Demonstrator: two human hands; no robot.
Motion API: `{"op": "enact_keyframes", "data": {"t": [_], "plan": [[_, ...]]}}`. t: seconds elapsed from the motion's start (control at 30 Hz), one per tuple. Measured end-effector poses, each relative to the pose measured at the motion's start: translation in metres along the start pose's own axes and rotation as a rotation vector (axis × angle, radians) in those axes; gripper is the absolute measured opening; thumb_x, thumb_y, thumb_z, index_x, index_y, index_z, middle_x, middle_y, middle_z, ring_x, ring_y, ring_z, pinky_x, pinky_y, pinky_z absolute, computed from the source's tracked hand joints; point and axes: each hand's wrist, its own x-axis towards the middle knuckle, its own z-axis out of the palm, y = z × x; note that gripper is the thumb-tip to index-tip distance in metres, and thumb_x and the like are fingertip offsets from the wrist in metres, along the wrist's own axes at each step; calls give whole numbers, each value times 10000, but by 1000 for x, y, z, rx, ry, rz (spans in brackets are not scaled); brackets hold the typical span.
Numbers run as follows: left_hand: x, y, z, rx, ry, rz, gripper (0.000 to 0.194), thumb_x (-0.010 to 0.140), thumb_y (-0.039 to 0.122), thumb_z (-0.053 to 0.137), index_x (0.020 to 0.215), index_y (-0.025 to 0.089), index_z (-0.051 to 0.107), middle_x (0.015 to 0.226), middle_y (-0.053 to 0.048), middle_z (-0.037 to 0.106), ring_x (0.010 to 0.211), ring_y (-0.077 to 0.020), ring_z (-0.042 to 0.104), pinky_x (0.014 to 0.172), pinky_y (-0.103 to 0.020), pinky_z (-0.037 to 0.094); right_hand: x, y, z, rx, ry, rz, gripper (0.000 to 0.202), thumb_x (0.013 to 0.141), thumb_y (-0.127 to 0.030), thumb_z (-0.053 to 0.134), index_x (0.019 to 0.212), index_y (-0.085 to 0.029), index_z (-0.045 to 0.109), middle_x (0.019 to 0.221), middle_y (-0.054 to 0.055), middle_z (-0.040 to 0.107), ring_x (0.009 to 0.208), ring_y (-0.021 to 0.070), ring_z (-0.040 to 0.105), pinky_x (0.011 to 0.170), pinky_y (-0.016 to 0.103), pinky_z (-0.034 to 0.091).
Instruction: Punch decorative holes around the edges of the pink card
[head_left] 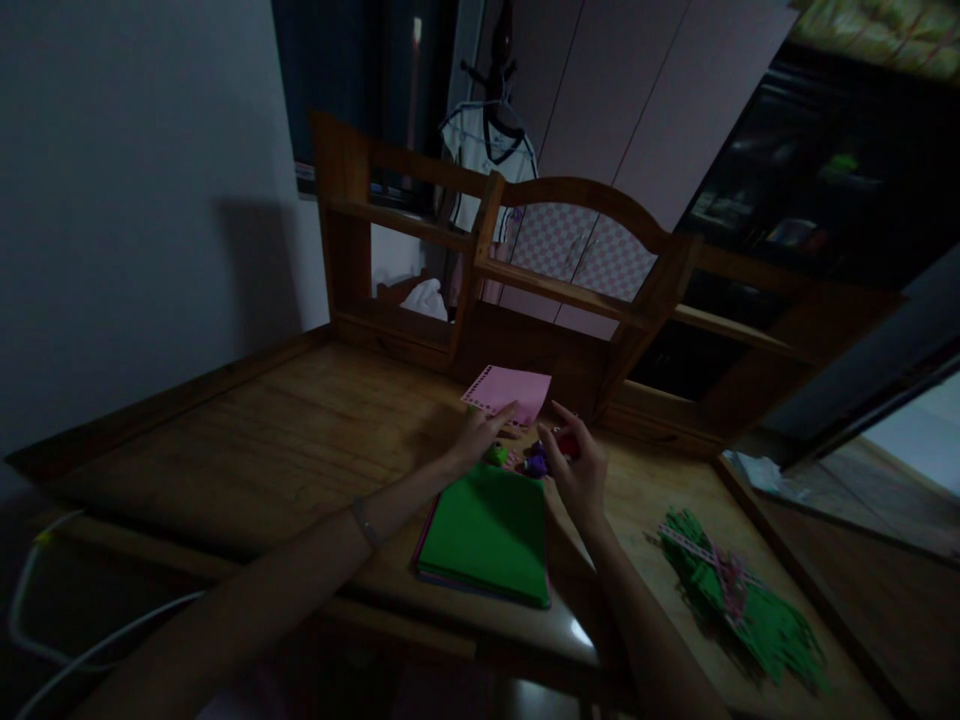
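My left hand (pixel 484 436) holds a pink sheet (pixel 510 390) by its near edge, with the thumb on top; rows of small holes run along the sheet's sides. To the right of the sheet, my right hand (pixel 576 462) is raised with thumb and fingers apart. A red object (pixel 568 446) shows behind its fingers, and whether they touch it is unclear. Between the hands lie a small green object (pixel 497 454) and a purple one (pixel 535 462). A stack of green sheets (pixel 487 530) rests on the desk just below them.
On the wooden desk (pixel 300 430), a bundle of green cut strips with pink strips (pixel 750 600) lies at the right. A wooden shelf (pixel 559 285) stands along the back edge. White cables (pixel 112 635) hang at the lower left.
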Motion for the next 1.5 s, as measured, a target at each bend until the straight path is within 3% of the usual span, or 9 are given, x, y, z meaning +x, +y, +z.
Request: {"op": "enact_keyframes", "data": {"t": [0.13,0.3,0.53,0.67,0.77,0.93,1.1,1.23,1.5], "plan": [[1,-3,-1,24,-16,20,410,743,530,628,892,150,672,846,-80,712,783,-210,679,704,-310,530,6,14,-2,205,54,233,450,815,-495,555,1095,-153,637,832,71,652,679,174,589,572,264,452],[4,-9,-2,63,-71,80,382,768,502,612,866,138,681,906,-86,710,899,-222,653,862,-358,486,9,27,1,438,-62,457,440,745,-557,604,877,-147,696,660,18,606,499,116,502,440,225,350],[-1,-4,5,34,-148,140,336,759,409,655,1000,175,656,1057,-65,682,1009,-203,613,970,-369,420,7,21,2,504,-90,479,349,673,-495,704,805,-172,685,660,-8,590,517,106,499,469,221,357],[-5,1,6,7,-109,83,377,754,443,651,989,149,653,1030,-85,685,942,-204,628,900,-350,457,7,23,1,507,-100,445,318,685,-474,701,784,-173,672,662,-9,578,549,112,502,493,217,366],[-6,2,0,-16,5,69,438,730,492,656,983,135,651,963,-87,692,848,-200,636,763,-309,491,7,25,-1,485,-117,439,340,697,-488,683,800,-164,671,679,7,585,557,119,500,495,220,369],[-1,-3,-13,132,200,95,445,719,565,621,713,120,626,599,-10,589,513,-110,507,481,-207,363,9,33,0,418,-94,461,373,683,-518,680,780,-159,681,690,21,615,573,130,516,517,227,379],[7,-12,-13,356,202,187,394,745,512,603,700,122,635,645,-25,595,607,-136,529,520,-204,372,12,41,3,388,-36,483,384,678,-539,674,760,-165,695,704,33,653,621,162,556,535,238,384],[8,-16,-11,420,227,171,338,735,465,622,746,129,654,707,-47,645,654,-161,562,564,-218,402,13,43,0,396,13,504,414,710,-559,638,804,-161,706,719,44,663,617,165,558,506,232,370],[11,-15,-23,484,282,155,371,784,483,557,848,131,651,760,-50,675,680,-175,603,590,-227,431,13,53,-6,597,124,689,421,749,-561,598,822,-158,694,498,-41,477,394,79,358,388,208,243]]}}
